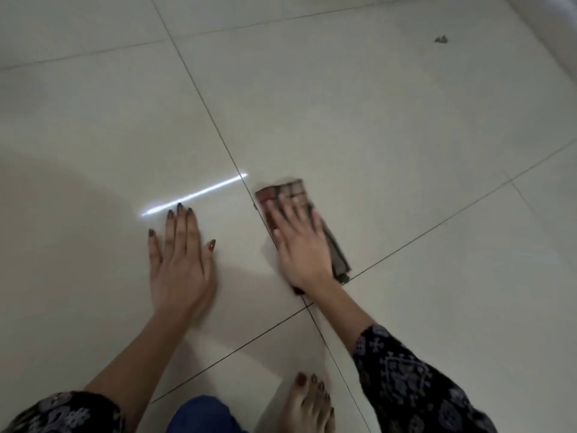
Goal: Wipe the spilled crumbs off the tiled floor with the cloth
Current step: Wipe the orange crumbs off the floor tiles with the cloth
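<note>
A folded checked cloth (pixel 335 245) in brown, red and beige lies on the pale tiled floor (pixel 390 126), just right of a grout line. My right hand (pixel 299 242) presses flat on top of it, fingers spread, and hides its middle. My left hand (pixel 181 257) rests flat on the bare tile to the left, fingers apart, holding nothing. A small dark crumb (pixel 441 39) sits far off at the upper right, apart from the cloth. A tiny dark speck (pixel 256 206) lies on the grout line beside the cloth's left edge.
My bare foot (pixel 307 404) stands on the tile at the bottom, next to a blue trouser knee (pixel 199 414). A bright streak of reflected light (pixel 193 194) crosses the tile above my left hand. A pale skirting or wall edge (pixel 559 42) runs along the upper right.
</note>
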